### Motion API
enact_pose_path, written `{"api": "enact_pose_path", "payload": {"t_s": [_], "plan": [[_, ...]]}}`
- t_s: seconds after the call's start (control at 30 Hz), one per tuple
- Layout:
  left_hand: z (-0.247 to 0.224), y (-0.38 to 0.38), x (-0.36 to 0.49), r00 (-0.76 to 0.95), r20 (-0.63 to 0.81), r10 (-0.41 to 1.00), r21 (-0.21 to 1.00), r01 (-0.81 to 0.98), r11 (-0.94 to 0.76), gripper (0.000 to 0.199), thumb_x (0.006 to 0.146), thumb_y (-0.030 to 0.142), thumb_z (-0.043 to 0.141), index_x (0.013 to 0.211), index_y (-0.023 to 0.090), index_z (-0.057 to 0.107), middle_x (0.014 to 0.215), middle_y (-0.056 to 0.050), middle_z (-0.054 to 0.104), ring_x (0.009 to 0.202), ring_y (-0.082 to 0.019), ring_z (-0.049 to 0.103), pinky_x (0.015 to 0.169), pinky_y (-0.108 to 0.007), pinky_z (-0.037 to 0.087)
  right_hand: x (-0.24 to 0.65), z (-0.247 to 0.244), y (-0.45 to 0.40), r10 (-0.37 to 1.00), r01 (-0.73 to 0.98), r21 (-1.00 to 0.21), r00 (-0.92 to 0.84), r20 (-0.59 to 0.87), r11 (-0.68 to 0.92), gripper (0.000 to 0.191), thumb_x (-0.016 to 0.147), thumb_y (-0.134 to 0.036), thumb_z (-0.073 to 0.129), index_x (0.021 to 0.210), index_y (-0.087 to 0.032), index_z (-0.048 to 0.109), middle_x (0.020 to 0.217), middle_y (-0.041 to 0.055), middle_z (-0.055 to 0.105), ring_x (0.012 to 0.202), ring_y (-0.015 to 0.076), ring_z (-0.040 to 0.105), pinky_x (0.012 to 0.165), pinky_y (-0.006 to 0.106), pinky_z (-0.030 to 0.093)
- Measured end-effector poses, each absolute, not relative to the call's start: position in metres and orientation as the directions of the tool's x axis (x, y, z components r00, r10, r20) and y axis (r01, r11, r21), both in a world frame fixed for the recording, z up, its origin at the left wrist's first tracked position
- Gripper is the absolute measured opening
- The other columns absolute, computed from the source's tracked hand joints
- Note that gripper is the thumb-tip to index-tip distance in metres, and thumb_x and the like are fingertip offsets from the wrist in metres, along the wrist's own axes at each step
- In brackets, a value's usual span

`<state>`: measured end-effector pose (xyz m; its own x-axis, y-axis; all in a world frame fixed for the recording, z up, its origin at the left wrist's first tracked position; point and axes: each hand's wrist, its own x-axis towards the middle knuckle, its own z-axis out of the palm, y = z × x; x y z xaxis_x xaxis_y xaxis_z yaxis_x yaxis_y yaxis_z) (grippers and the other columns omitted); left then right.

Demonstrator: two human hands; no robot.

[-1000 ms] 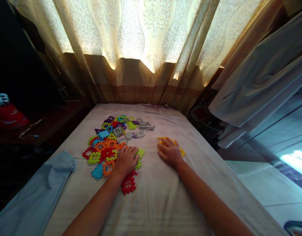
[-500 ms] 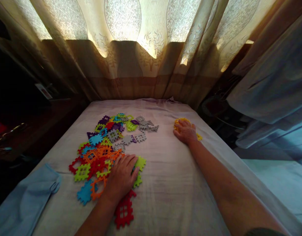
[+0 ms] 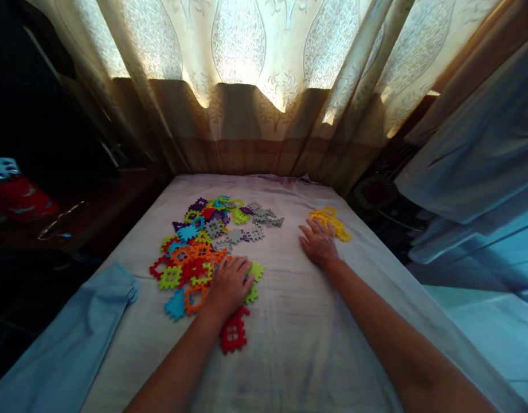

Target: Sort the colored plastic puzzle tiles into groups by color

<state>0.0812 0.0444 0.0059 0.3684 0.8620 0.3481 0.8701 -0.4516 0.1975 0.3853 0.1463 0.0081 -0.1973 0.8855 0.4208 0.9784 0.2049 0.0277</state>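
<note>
My left hand (image 3: 230,282) rests with fingers stretched over the near right side of a mixed heap of flat toothed plastic building pieces. Around it lie orange pieces (image 3: 201,250), a lime-green piece (image 3: 255,271), a red window piece (image 3: 233,334) and a blue piece (image 3: 175,304). Grey pieces (image 3: 264,215) sit along the heap's far right. To the right, my right hand (image 3: 319,244) is spread on the sheet, fingertips at the near left edge of a small pile of yellow pieces (image 3: 331,221). Whatever lies under my left palm is hidden.
A pale sheet (image 3: 289,344) covers the surface. Light blue cloth (image 3: 92,315) lies at the left edge. Curtains (image 3: 246,126) hang behind the far edge, and hanging clothes (image 3: 470,137) are at the right. A red object (image 3: 20,198) stands on dark furniture at the left.
My right hand has drawn back off the yellow pieces, uncovering most of them. My left hand stays on the heap. The camera view has shifted, so the heap appears farther right.
</note>
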Motion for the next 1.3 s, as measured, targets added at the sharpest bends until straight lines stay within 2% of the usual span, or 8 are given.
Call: {"api": "enact_pose_path", "payload": {"t_s": [0.2, 0.4, 0.47, 0.57, 0.63, 0.87, 1.07, 1.3], "plan": [[0.013, 0.046, 0.085, 0.358, 0.283, 0.890, 0.170, 0.894, -0.414, 0.032, 0.096, 0.038, 0.046, 0.118, 0.023, 0.065, 0.134, -0.009, 0.062, 0.130, -0.027, 0.051, 0.115, -0.054, 0.030, 0.304, 0.002, 0.068, 0.950, 0.946, -0.225, -0.173, 0.259, 0.234, 0.038, 0.089, -0.030, 0.052, 0.123, -0.024, 0.067, 0.135, 0.0125, 0.061, 0.125, 0.0269, 0.054, 0.106, 0.046, 0.038], [0.035, 0.036, 0.068, 0.362, 0.208, 0.909, 0.171, 0.901, -0.398, 0.041, 0.097, 0.046, 0.041, 0.127, 0.027, 0.061, 0.145, -0.007, 0.054, 0.140, -0.029, 0.040, 0.117, -0.058, 0.023, 0.261, -0.005, 0.013, 0.958, 0.911, -0.360, -0.105, 0.269, 0.201, 0.038, 0.087, -0.029, 0.053, 0.123, -0.026, 0.067, 0.130, 0.0109, 0.064, 0.121, 0.0254, 0.058, 0.105, 0.043, 0.041], [0.035, 0.017, 0.054, 0.390, 0.179, 0.903, 0.174, 0.891, -0.419, 0.054, 0.092, 0.055, 0.047, 0.137, 0.027, 0.053, 0.151, -0.010, 0.046, 0.144, -0.031, 0.033, 0.118, -0.059, 0.017, 0.257, -0.005, 0.001, 0.953, 0.910, -0.361, -0.099, 0.285, 0.203, 0.037, 0.088, -0.029, 0.054, 0.121, -0.024, 0.068, 0.130, 0.0118, 0.064, 0.122, 0.0264, 0.057, 0.106, 0.044, 0.040], [0.024, -0.016, 0.036, 0.440, 0.108, 0.891, 0.171, 0.875, -0.453, 0.093, 0.073, 0.069, 0.065, 0.150, 0.027, 0.035, 0.161, -0.015, 0.027, 0.148, -0.039, 0.020, 0.116, -0.068, 0.010, 0.255, -0.006, -0.010, 0.944, 0.912, -0.356, -0.085, 0.318, 0.203, 0.035, 0.088, -0.029, 0.054, 0.118, -0.022, 0.069, 0.130, 0.0120, 0.064, 0.123, 0.0269, 0.055, 0.108, 0.044, 0.038], [0.015, -0.030, 0.031, 0.421, 0.100, 0.902, 0.170, 0.886, -0.432, 0.101, 0.070, 0.070, 0.068, 0.153, 0.026, 0.031, 0.162, -0.017, 0.023, 0.149, -0.040, 0.018, 0.114, -0.070, 0.007, 0.255, -0.007, -0.012, 0.940, 0.911, -0.362, -0.072, 0.334, 0.199, 0.033, 0.087, -0.027, 0.054, 0.117, -0.022, 0.069, 0.128, 0.0112, 0.065, 0.122, 0.0263, 0.055, 0.108, 0.045, 0.037], [0.013, -0.007, 0.050, 0.155, 0.270, 0.950, 0.181, 0.961, -0.208, 0.067, 0.087, 0.058, 0.054, 0.143, 0.021, 0.048, 0.154, -0.019, 0.040, 0.144, -0.038, 0.031, 0.115, -0.068, 0.013, 0.256, -0.005, -0.010, 0.933, 0.892, -0.396, -0.070, 0.354, 0.217, 0.030, 0.087, -0.023, 0.052, 0.108, -0.022, 0.073, 0.123, 0.0105, 0.068, 0.116, 0.0244, 0.060, 0.105, 0.042, 0.041], [0.014, -0.018, 0.043, 0.181, 0.401, 0.898, 0.220, 0.933, -0.286, 0.044, 0.093, 0.041, 0.048, 0.130, 0.021, 0.060, 0.144, -0.014, 0.054, 0.139, -0.033, 0.041, 0.118, -0.062, 0.016, 0.258, -0.001, -0.009, 0.939, 0.886, -0.421, -0.045, 0.342, 0.196, 0.030, 0.087, -0.020, 0.049, 0.100, -0.022, 0.076, 0.114, 0.0082, 0.073, 0.110, 0.0212, 0.064, 0.102, 0.036, 0.045], [0.015, -0.051, 0.024, 0.206, 0.364, 0.908, 0.177, 0.942, -0.284, 0.035, 0.090, 0.033, 0.051, 0.120, 0.026, 0.068, 0.143, -0.012, 0.055, 0.140, -0.035, 0.038, 0.117, -0.065, 0.016, 0.260, 0.000, -0.007, 0.950, 0.890, -0.437, 0.016, 0.311, 0.128, 0.033, 0.087, -0.020, 0.046, 0.098, -0.024, 0.077, 0.105, 0.0061, 0.076, 0.101, 0.0214, 0.067, 0.093, 0.033, 0.049]]}}
